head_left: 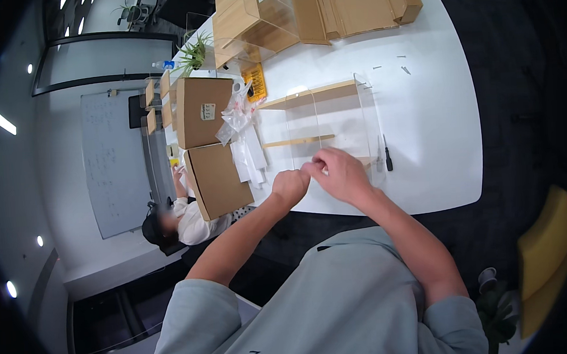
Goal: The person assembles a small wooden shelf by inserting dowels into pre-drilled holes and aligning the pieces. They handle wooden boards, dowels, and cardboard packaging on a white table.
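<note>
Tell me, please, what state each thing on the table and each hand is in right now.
Left hand: fisted, fingertips meeting the right.
Right hand: pinching something too small to tell.
Clear case: upright, partly assembled.
Screwdriver: lying flat, untouched.
Boxes: closed.
Plastic bags: crumpled, loose.

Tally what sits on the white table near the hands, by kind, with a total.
Closed brown cardboard boxes: 2
Clear shelf unit with wooden shelves: 1
Screwdriver with black handle: 1
Heap of clear plastic bags: 1
Total: 5

The left hand and right hand meet fingertip to fingertip at the unit's near edge.
</note>
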`<act>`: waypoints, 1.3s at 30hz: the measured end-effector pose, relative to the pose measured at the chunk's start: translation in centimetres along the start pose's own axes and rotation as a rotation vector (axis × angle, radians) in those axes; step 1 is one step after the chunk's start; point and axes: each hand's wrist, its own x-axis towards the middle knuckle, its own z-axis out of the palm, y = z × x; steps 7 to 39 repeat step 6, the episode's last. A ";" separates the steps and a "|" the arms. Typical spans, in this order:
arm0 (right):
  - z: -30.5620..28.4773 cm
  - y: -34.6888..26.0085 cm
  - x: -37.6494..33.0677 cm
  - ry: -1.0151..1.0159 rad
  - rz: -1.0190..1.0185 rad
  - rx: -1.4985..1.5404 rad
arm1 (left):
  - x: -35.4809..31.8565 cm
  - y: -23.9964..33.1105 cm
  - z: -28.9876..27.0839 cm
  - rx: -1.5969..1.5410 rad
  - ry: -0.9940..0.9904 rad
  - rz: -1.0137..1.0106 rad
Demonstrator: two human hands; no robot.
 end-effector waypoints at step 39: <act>-7.2 -11.9 -7.0 -0.454 -0.490 0.906 | 1.2 -3.5 -3.0 0.510 0.285 0.663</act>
